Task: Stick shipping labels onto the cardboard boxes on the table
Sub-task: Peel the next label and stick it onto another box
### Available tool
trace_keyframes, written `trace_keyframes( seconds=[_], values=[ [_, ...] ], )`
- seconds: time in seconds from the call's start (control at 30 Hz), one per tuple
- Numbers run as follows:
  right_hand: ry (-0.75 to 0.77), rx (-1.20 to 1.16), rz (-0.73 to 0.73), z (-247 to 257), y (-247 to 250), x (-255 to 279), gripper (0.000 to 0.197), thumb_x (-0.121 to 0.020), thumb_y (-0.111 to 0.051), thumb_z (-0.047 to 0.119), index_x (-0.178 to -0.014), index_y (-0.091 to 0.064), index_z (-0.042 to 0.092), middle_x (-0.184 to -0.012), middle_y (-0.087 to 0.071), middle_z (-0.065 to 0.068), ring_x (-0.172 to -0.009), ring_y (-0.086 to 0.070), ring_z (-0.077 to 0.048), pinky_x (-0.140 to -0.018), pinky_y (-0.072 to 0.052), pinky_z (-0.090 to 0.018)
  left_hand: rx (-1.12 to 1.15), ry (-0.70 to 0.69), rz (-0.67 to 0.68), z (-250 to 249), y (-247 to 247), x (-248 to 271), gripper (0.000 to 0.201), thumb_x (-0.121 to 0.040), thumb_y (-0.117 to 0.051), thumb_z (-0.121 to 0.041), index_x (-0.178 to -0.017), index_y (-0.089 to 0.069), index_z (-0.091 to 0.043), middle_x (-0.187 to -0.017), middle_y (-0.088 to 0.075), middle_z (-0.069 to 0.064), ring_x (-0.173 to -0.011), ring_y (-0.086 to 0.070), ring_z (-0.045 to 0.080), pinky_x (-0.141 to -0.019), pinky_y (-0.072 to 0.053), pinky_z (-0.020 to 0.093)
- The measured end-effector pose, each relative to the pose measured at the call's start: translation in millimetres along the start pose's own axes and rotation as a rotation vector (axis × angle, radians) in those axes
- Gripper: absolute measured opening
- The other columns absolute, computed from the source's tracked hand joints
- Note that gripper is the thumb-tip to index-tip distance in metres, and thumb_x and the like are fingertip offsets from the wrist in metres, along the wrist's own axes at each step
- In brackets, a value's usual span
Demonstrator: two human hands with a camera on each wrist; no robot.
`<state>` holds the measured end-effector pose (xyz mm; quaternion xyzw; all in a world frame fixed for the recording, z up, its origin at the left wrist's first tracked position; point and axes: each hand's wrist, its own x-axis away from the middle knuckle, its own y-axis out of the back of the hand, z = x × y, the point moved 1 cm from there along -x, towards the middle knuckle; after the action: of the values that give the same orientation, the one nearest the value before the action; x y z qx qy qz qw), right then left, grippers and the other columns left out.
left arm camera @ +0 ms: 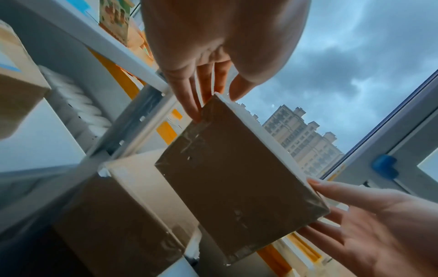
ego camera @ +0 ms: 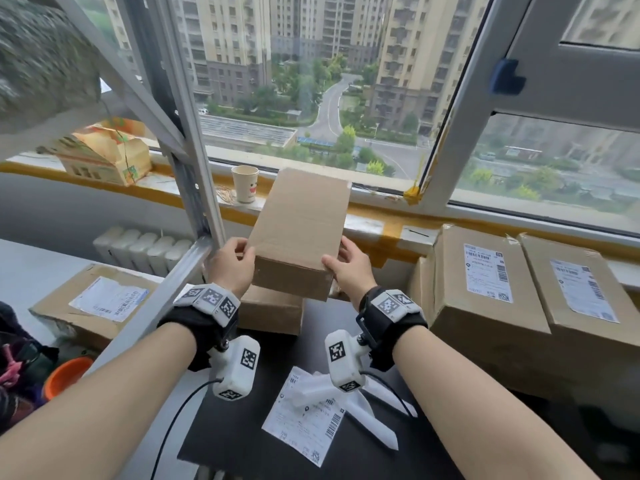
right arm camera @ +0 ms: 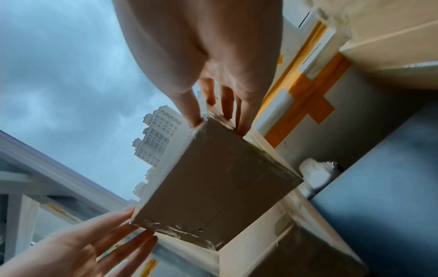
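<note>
Far left, a labelled box [ego camera: 93, 306] lies low beside the table [ego camera: 221, 431]. Left hand [ego camera: 231, 265] grips the near left corner of a plain cardboard box [ego camera: 299, 233], thumb on top, fingers down its side. The box is held tilted above a second plain box [ego camera: 272, 311]. Right hand [ego camera: 349, 268] grips the near right corner likewise. Loose shipping label [ego camera: 304, 417] lies on the table below the wrists. Right: two labelled boxes [ego camera: 485, 289], side by side.
</note>
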<state>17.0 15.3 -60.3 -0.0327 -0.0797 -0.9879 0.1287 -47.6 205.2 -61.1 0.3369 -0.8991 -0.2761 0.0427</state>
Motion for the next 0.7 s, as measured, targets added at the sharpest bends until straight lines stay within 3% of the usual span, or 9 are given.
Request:
trace_keyframes(
  seconds=[0.07, 0.2, 0.33, 0.4, 0.5, 0.7],
  values=[
    [0.02, 0.005, -0.051, -1, 20, 5, 0.055, -0.085, -0.062, 0.008, -0.136, -0.046, 0.018, -0.131, -0.058, -0.006, -0.113, -0.055, -0.019, -0.093, -0.048, -0.035, 0.131, -0.023, 0.052, -8, -11, 5, 0.02, -0.091, -0.055, -0.018, -0.108, -0.061, -0.011, -0.105, -0.065, 0.007, -0.098, -0.061, 0.023, -0.093, -0.051, 0.044],
    [0.035, 0.093, -0.132, -6, 58, 24, 0.057, -0.086, -0.065, 0.015, -0.139, -0.043, 0.016, -0.132, -0.056, -0.004, -0.12, -0.052, -0.017, -0.103, -0.045, -0.038, 0.305, -0.015, 0.191, -14, -38, 20, 0.008, -0.088, -0.059, -0.012, -0.096, -0.058, -0.015, -0.099, -0.063, 0.009, -0.101, -0.063, 0.028, -0.093, -0.051, 0.046],
    [0.006, 0.12, -0.196, -25, 83, 36, 0.059, -0.083, -0.066, 0.015, -0.138, -0.044, 0.015, -0.133, -0.056, -0.004, -0.12, -0.052, -0.016, -0.105, -0.043, -0.039, 0.42, 0.064, 0.301, -9, -68, 39, 0.011, -0.087, -0.06, -0.005, -0.098, -0.058, -0.008, -0.091, -0.061, 0.009, -0.09, -0.06, 0.025, -0.088, -0.053, 0.043],
    [-0.002, 0.12, -0.216, -34, 93, 40, 0.058, -0.083, -0.065, 0.013, -0.137, -0.046, 0.015, -0.129, -0.058, -0.002, -0.116, -0.053, -0.014, -0.104, -0.044, -0.038, 0.436, 0.083, 0.342, -6, -79, 47, 0.014, -0.087, -0.06, -0.004, -0.1, -0.059, -0.005, -0.084, -0.061, 0.004, -0.081, -0.06, 0.018, -0.085, -0.053, 0.037],
    [-0.037, 0.137, -0.212, -49, 102, 43, 0.056, -0.085, -0.063, 0.01, -0.138, -0.044, 0.013, -0.126, -0.057, 0.003, -0.112, -0.054, -0.013, -0.104, -0.045, -0.035, 0.425, 0.108, 0.37, 1, -92, 57, 0.011, -0.086, -0.061, -0.003, -0.095, -0.058, -0.009, -0.085, -0.061, 0.008, -0.075, -0.059, 0.013, -0.08, -0.052, 0.031],
    [-0.156, 0.303, -0.122, -101, 100, 32, 0.074, -0.069, -0.059, 0.039, -0.138, -0.042, 0.017, -0.132, -0.058, -0.002, -0.12, -0.055, -0.022, -0.104, -0.044, -0.042, 0.299, 0.134, 0.348, 25, -110, 73, 0.016, -0.085, -0.064, -0.006, -0.1, -0.061, -0.002, -0.084, -0.062, 0.006, -0.074, -0.059, 0.014, -0.067, -0.055, 0.02]
  ],
)
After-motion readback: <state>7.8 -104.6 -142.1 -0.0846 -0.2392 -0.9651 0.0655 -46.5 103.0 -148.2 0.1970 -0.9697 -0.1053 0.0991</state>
